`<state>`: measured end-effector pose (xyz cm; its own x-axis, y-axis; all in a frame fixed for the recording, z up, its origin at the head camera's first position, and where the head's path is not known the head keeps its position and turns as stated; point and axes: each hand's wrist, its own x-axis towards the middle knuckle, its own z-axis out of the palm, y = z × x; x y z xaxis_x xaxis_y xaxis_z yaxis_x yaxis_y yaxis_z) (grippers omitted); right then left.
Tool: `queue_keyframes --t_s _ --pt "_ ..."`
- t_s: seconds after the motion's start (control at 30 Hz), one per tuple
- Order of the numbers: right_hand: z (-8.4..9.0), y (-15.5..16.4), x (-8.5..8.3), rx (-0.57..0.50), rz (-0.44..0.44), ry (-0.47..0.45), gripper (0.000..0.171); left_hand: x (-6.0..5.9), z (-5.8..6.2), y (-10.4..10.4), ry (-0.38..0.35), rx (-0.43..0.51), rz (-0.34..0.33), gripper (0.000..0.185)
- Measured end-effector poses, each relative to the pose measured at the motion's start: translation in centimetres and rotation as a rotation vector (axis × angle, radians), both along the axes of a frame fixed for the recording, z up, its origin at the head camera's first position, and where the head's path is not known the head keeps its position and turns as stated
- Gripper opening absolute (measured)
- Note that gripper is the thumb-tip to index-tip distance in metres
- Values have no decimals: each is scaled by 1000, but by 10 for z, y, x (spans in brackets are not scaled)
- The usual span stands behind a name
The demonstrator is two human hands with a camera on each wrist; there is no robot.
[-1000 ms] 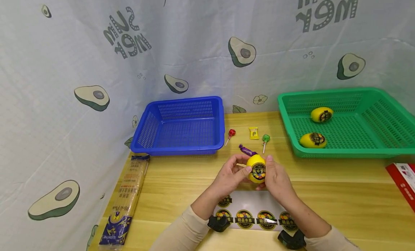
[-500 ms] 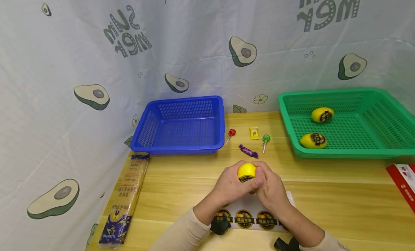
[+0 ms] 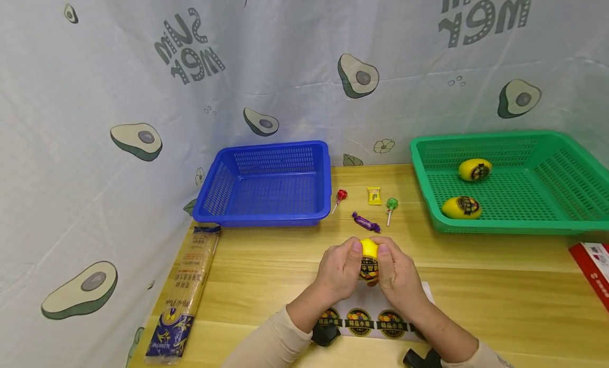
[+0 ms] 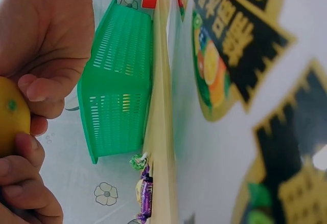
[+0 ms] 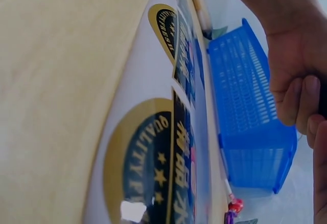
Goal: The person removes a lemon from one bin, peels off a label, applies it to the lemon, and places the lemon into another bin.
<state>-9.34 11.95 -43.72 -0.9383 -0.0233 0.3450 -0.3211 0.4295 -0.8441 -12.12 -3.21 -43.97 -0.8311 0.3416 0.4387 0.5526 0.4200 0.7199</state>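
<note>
Turned label-forward, the lemon (image 3: 368,259) sits gripped by left hand (image 3: 339,270) and right hand (image 3: 398,275), above sticker sheet (image 3: 380,318).

A pale grey-white fabric backdrop (image 3: 285,56) printed with green halved avocados, small flowers and mirrored grey lettering hangs behind the work surface and wraps round the left side, its folds visible. It reaches down to the far edge of a light yellow wooden table (image 3: 499,283) with visible board seams and grain running left to right. The table's left edge meets the cloth at the near left. Lighting is even and bright, with soft shadows beneath the objects on the table. The wrist views show the same wooden surface and the same patterned cloth beyond it.
</note>
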Motion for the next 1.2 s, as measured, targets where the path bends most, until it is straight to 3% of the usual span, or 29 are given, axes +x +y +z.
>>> queue_keyframes --t_s 0.17,0.3,0.37,0.5,0.57,0.63,0.77,0.87,1.03,1.2 --pt "3 4 -3 -31 53 -105 33 -2 -4 0 -13 43 66 60" --pt "8 8 -7 -54 89 -230 40 -6 -3 -3 -106 85 83 51" --pt "10 11 -10 -65 91 -309 43 -9 -1 -6 -221 128 -1 48" --pt "14 19 -17 -71 79 -424 49 -12 7 -13 -549 256 -243 48" --pt "16 23 -19 -86 86 -446 54 -13 10 -13 -668 322 -299 52" --pt "17 25 -21 -112 100 -443 57 -14 11 -11 -718 402 -293 47" --pt "19 25 -20 -141 107 -399 55 -12 8 -3 -796 632 -246 43" --pt "20 22 -18 -66 64 -379 44 -7 6 4 -851 743 -236 40" --pt "20 20 -16 103 -77 -300 41 1 4 11 -818 739 -283 40" --pt "17 21 -16 142 -132 -162 30 2 4 10 -761 663 -303 36"
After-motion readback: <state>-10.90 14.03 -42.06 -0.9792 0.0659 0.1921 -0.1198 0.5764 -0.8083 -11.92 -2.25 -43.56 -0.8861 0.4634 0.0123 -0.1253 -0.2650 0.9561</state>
